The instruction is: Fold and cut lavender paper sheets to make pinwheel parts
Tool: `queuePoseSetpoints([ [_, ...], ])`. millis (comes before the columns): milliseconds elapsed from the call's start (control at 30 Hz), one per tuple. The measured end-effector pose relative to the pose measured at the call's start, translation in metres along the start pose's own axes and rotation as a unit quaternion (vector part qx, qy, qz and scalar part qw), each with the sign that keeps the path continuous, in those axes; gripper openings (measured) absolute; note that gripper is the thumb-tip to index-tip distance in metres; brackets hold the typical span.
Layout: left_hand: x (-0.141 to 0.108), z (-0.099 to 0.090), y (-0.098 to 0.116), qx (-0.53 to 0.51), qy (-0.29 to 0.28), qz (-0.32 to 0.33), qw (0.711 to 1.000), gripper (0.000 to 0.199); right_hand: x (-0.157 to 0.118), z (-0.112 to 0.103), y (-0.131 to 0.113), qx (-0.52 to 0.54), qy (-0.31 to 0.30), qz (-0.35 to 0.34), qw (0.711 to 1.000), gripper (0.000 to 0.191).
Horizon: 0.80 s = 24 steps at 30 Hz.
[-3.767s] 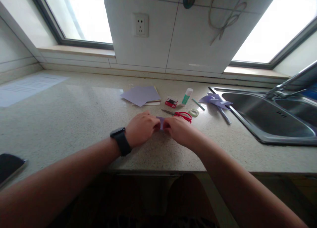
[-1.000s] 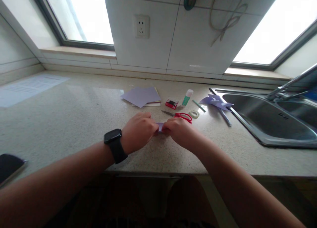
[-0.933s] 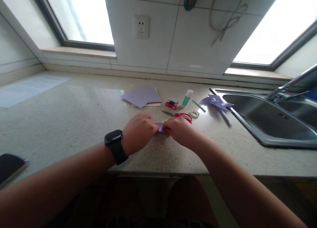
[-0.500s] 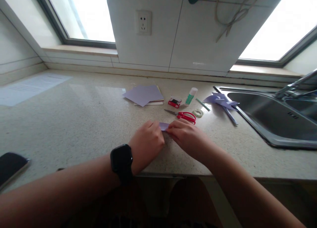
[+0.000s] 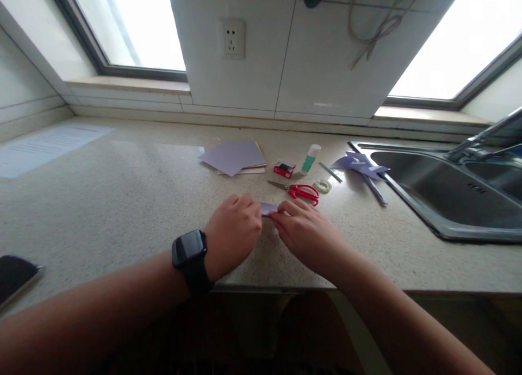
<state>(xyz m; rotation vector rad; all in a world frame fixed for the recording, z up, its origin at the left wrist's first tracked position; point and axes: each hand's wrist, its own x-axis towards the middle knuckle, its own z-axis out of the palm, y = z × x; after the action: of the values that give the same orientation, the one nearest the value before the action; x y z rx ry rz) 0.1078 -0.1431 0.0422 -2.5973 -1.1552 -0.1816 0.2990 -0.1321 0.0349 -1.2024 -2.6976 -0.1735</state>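
A narrow strip of purple paper [image 5: 268, 208] lies between my hands, low over the counter. Its left end is closed in my left hand [image 5: 235, 228], which has a black smartwatch [image 5: 191, 252] at the wrist. The fingers of my right hand [image 5: 304, 225] pinch the strip's other end. Both ends are hidden by my fingers. Just beyond my right hand lie red-handled scissors [image 5: 302, 193], their blades pointing left. Close to them are a roll of clear tape [image 5: 322, 186], a small red and black box [image 5: 284, 168] and an upright glue stick [image 5: 311, 158].
Behind my hands is a stack of purple sheets [image 5: 234, 156]. A purple paper pinwheel shape [image 5: 361, 164] on a stick rests by the steel sink [image 5: 440, 228]. A thin green stick [image 5: 330, 172] lies nearby. A printed sheet [image 5: 49, 147] and a dark phone-like object [image 5: 16, 280] are at left.
My left hand has shifted slightly left, and a little more of the paper strip shows between my hands. The whole view has shifted slightly. My right hand keeps its pinch.
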Motion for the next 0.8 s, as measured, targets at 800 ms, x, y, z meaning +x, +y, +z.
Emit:
queuePoseSetpoints([
  [800, 0.011, 0.010, -0.025, -0.029, 0.035, -0.012, 0.999, 0.026, 0.034, 0.017, 0.028, 0.108, 0.022, 0.030, 0.993, 0.018],
])
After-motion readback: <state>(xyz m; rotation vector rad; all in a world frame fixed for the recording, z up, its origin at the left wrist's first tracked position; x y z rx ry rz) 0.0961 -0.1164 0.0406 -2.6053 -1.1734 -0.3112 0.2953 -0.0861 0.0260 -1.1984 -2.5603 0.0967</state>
